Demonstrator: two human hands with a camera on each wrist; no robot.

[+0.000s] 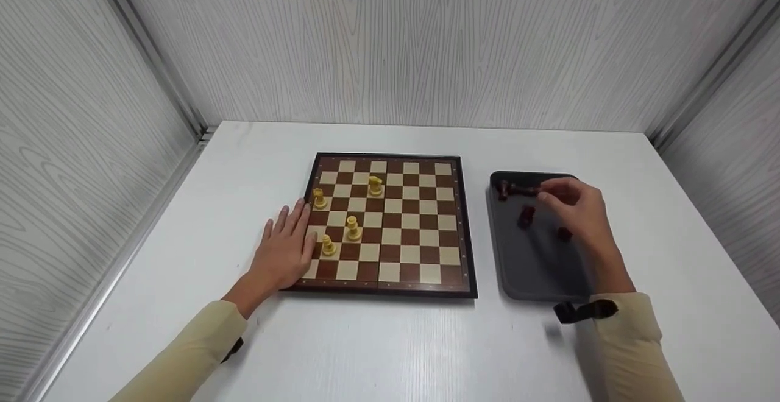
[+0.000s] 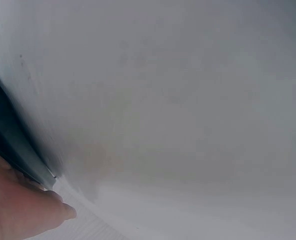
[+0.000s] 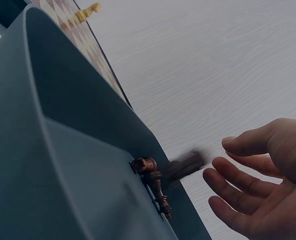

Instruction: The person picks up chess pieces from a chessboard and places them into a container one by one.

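My left hand [image 1: 283,253] lies with straight fingers along the left edge of a chessboard [image 1: 420,289]. Close to it stand several yellow chess pieces, among them one tall piece [image 1: 353,229]; a yellow knight [image 1: 375,186] is farther back. My right hand [image 1: 576,207] hovers over the back right of a dark tray [image 1: 530,280]. In the right wrist view a blurred dark red chess piece [image 3: 188,165] is in the air, apart from the loosely bent fingers [image 3: 238,197]. Below it a dark red rook [image 3: 143,165] and another dark piece [image 3: 161,197] lie in the tray.
More dark red pieces lie in the tray, one near its middle [image 1: 526,216] and one beside the right wrist [image 1: 565,233]. The white table [image 1: 390,341] is bounded by a panel wall [image 1: 390,49] behind and panels on both sides.
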